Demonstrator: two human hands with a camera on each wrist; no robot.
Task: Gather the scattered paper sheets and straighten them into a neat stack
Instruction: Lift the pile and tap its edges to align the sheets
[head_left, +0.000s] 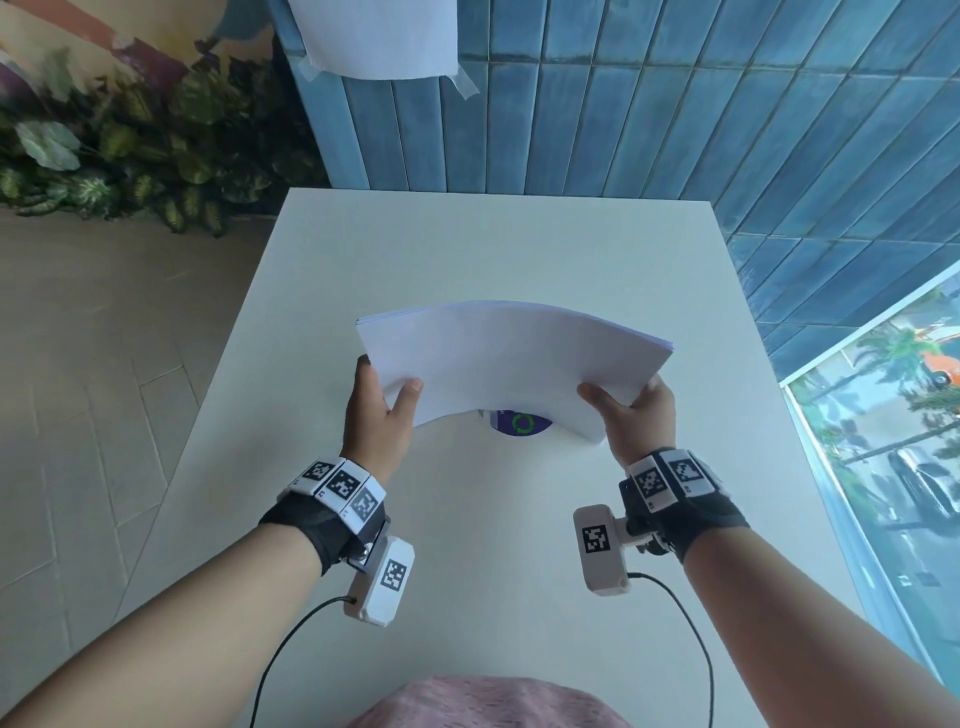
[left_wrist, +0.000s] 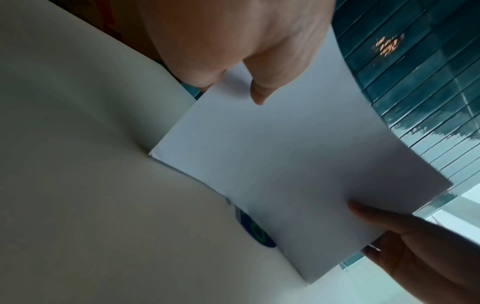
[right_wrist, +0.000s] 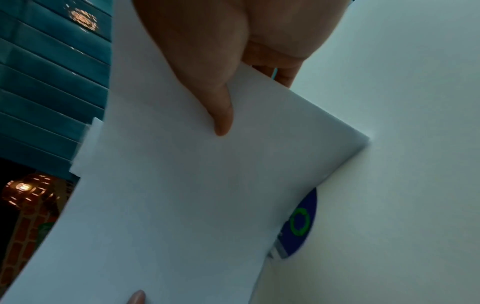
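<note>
A white rectangular table (head_left: 363, 270) stands with its far edge against a wall of blue vertical tiles (head_left: 649, 104). Above its middle, nearer the front edge, a stack of white paper sheets (head_left: 511, 358) is held in the air, bowed upward at the centre, its edges nearly flush. The left hand (head_left: 376, 410) pinches the stack's left near corner, thumb on top and fingers beneath. The right hand (head_left: 631, 415) pinches the right near corner the same way; its fingers under the sheets are mostly hidden. Under the stack, a small dark blue round item with a green ring mark (head_left: 519, 423) lies on the table, partly covered.
</note>
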